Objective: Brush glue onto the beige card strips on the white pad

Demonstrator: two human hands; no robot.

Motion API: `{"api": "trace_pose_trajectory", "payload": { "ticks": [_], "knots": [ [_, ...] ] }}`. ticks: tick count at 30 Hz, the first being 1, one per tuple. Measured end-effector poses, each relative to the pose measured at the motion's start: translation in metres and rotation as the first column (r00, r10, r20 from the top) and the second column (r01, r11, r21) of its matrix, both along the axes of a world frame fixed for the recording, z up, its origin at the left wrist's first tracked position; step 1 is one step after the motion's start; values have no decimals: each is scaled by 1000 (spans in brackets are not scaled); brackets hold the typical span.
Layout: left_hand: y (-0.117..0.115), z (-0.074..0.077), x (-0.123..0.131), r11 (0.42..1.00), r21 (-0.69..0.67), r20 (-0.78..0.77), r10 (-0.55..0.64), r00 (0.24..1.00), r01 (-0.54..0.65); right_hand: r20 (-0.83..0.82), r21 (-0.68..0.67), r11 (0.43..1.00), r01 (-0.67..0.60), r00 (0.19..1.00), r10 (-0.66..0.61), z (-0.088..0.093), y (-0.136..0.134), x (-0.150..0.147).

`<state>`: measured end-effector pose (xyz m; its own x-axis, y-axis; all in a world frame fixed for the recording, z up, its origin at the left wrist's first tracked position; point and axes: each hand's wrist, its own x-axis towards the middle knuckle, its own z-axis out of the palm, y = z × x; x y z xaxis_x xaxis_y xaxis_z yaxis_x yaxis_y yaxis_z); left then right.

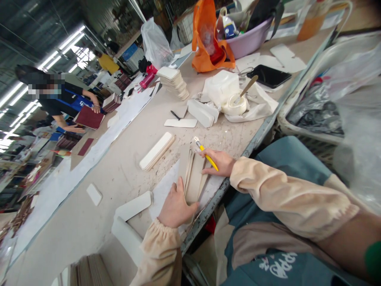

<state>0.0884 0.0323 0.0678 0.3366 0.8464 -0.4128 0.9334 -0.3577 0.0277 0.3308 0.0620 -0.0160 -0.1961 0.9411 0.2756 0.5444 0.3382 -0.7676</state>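
My right hand (219,162) is closed around a small brush (210,159) with a yellow handle, its pale tip pointing away from me. The fingertips of that hand also reach the fanned grey cardboard strips (195,178) near the table edge. At their near end, my left hand (177,204) grips the strips between thumb and fingers. Under them lies a white sheet (164,186). Just beyond, a neat stack of white rounded strips (157,151) rests on the table. A shallow tub of cream-coloured paste (235,104) with a flat stick in it stands farther back.
Loose white pieces (133,206) lie left of my left hand. Behind are a taller stack (173,81), a phone (269,75), an orange bag (210,43) and a purple basin (250,41). A plastic-lined basket (315,135) sits right. Across the table, a person holds a maroon cover (89,117).
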Motion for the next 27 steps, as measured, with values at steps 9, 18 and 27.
{"api": "trace_pose_trajectory", "payload": {
  "ticks": [9,18,27],
  "knots": [
    [15,11,-8,996,-55,-39,-71,997,69,-7,-2,999,-53,999,53,0,1,3],
    [5,4,-6,999,-31,-11,-27,1000,27,13,-69,988,-135,991,136,-1,4,7],
    [-2,-2,8,998,53,-67,32,997,-29,27,-67,996,-60,998,62,0,5,3]
  ]
}}
